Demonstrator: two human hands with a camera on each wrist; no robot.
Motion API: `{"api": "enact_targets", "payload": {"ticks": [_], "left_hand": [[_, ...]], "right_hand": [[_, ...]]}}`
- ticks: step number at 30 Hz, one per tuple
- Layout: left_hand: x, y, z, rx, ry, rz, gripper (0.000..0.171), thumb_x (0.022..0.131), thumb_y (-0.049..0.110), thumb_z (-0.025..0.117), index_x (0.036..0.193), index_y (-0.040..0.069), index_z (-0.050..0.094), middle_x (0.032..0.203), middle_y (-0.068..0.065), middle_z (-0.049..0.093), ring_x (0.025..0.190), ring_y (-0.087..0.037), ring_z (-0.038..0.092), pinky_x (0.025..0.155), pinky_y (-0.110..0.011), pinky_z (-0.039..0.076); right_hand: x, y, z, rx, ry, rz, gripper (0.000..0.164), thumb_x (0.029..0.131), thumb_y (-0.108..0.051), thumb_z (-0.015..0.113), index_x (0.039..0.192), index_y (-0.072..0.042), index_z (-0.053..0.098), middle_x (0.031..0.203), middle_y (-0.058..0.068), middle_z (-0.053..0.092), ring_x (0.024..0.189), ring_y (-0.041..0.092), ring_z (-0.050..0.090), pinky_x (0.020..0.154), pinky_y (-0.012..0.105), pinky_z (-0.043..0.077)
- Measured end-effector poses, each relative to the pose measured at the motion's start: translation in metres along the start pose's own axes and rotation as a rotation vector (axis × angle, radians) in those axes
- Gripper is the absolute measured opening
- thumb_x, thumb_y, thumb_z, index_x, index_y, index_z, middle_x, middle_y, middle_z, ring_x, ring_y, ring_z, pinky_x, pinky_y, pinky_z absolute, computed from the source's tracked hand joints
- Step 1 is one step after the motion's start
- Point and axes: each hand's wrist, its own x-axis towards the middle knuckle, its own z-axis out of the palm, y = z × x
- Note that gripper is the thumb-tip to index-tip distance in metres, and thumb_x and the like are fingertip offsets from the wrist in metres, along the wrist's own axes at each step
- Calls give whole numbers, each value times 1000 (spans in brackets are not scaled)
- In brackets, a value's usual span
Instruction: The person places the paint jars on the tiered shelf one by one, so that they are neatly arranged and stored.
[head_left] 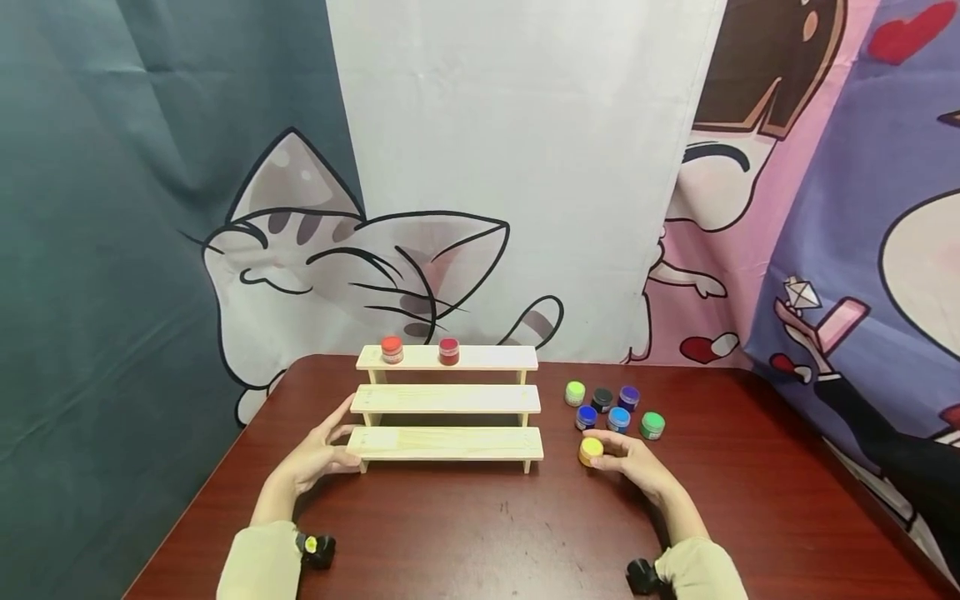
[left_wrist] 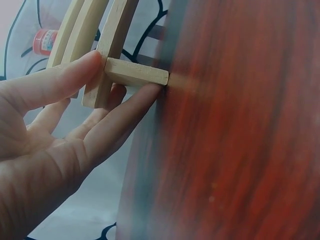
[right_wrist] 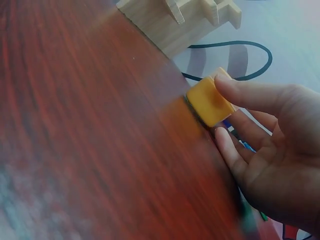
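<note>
A pale wooden three-step display rack (head_left: pixel 446 443) stands on the table. My left hand (head_left: pixel 318 457) grips its left end at the lowest step; in the left wrist view the thumb lies against the step's end (left_wrist: pixel 103 70), with fingers behind and beneath. On the top step sit an orange-red paint jar (head_left: pixel 392 350) and a dark red paint jar (head_left: pixel 448 352). Right of the rack, my right hand (head_left: pixel 632 462) pinches a yellow paint jar (head_left: pixel 591 452) between thumb and fingers. The right wrist view has this yellow jar (right_wrist: pixel 206 102) upright, close to the tabletop.
Behind the yellow jar several paint jars stand grouped: light green (head_left: pixel 574 393), black (head_left: pixel 602 400), purple (head_left: pixel 629 398), dark blue (head_left: pixel 587 417), light blue (head_left: pixel 618 419) and green (head_left: pixel 652 426). The dark red-brown table (head_left: pixel 480 533) ends at a printed cloth backdrop (head_left: pixel 525 167).
</note>
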Motion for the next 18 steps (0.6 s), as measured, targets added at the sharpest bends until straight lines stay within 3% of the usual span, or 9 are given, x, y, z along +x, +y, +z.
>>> {"api": "enact_targets", "payload": {"ticks": [7,10,14,18], "left_hand": [[5,2,0,-10,0,2,112,80,-13,64,157,27,-7,152,-37,13,85,-19,66,79,-33,59],[5,0,0,-10,10,-3,112,80,-13,64,157,28,-6,153,-36,12,84,-20,66,79,-32,59],[2,-2,-1,-9,28,-15,112,79,-13,64,158,27,-4,152,-35,17,84,-20,67,78,-32,59],[-1,-3,-1,0,44,-24,110,79,-11,64,158,27,-3,152,-34,19,82,-19,67,78,-31,59]], "right_hand": [[0,-6,-3,-1,57,17,56,88,-23,70,139,-5,54,143,20,52,130,35,45,107,56,37],[2,-11,-3,13,59,9,56,89,-24,69,139,-4,53,138,19,55,124,30,50,105,52,42],[8,-23,-2,50,65,-9,57,89,-23,69,140,-3,51,124,13,62,105,13,58,93,35,53],[16,-46,0,41,92,-40,59,91,-27,67,142,-3,49,123,13,63,99,5,61,93,34,55]]}}
